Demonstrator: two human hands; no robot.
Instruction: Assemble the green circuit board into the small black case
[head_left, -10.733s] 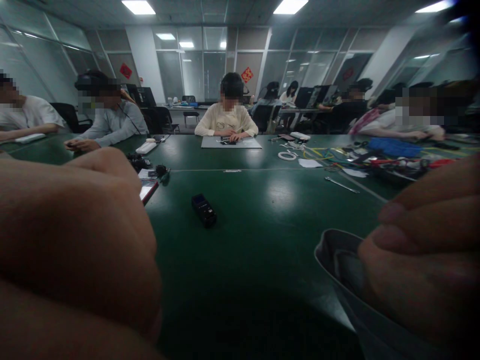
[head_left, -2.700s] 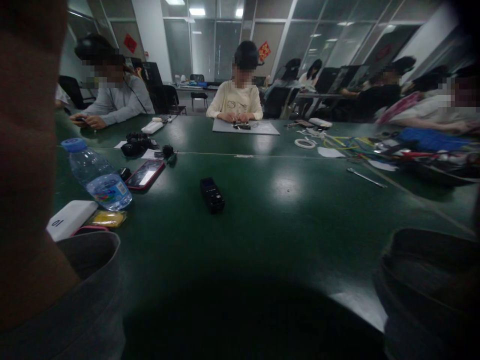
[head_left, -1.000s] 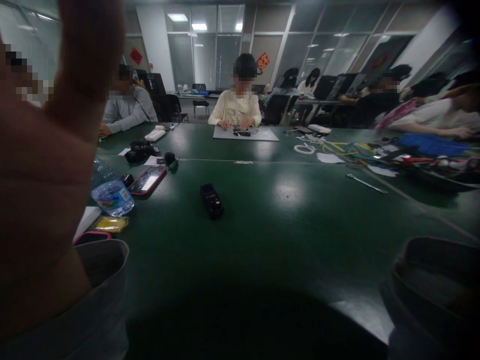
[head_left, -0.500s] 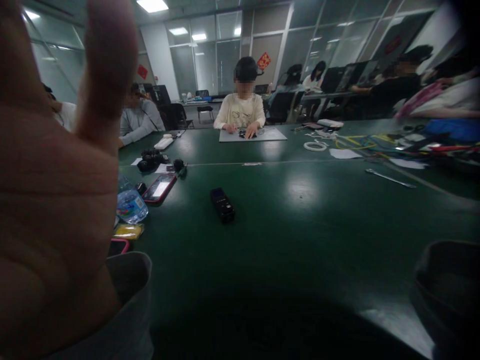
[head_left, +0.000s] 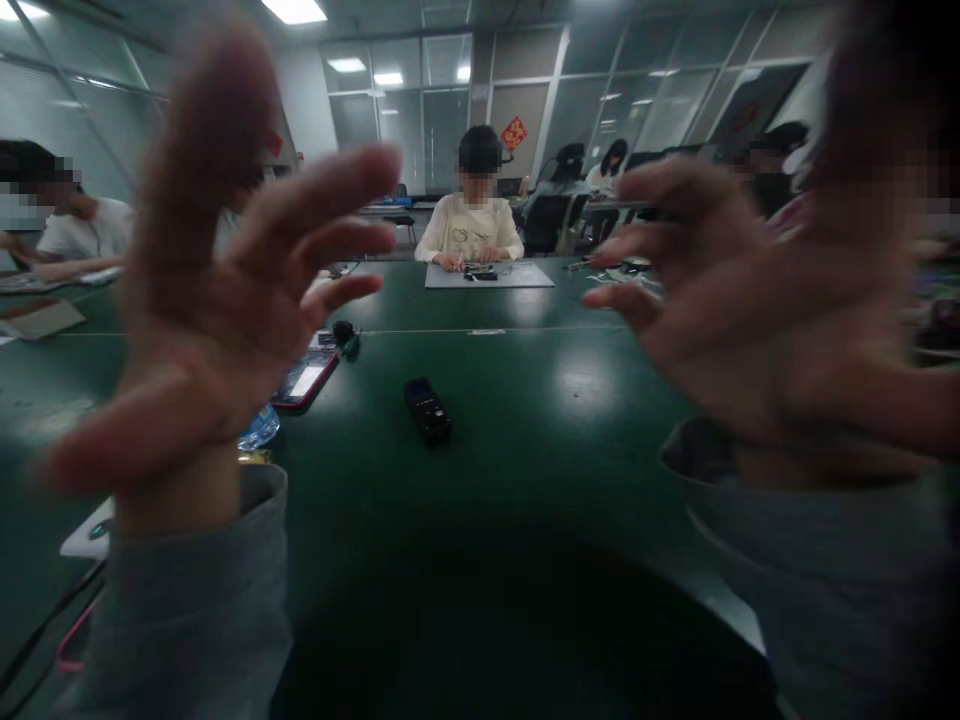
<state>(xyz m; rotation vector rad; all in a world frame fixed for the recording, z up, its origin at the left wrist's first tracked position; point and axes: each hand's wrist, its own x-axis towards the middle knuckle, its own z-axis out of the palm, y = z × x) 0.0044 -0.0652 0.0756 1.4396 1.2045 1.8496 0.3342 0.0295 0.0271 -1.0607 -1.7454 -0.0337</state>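
My left hand (head_left: 217,300) is raised close to the camera, fingers spread, with nothing in it. Opposite it, my right hand (head_left: 780,300) is also up, its fingers apart and curved inward, holding nothing. Both are somewhat blurred, and grey sleeves cover the wrists. Between and beyond them, a small black handheld device (head_left: 427,410) with a little screen and buttons lies on the dark green table (head_left: 525,450). Neither hand touches it. Behind my left hand, a phone with a red edge (head_left: 307,380) and a plastic bottle (head_left: 260,428) are partly hidden.
Across the table a person (head_left: 471,225) works with both hands over a grey board (head_left: 442,277). Another person in white (head_left: 90,230) sits at the left. A black cable (head_left: 52,615) runs along the lower left. Blurred clutter lies behind my right hand.
My left hand has drawn back from the camera, so its spread fingers now show. My right hand has risen into view at the right. The view has shifted slightly.
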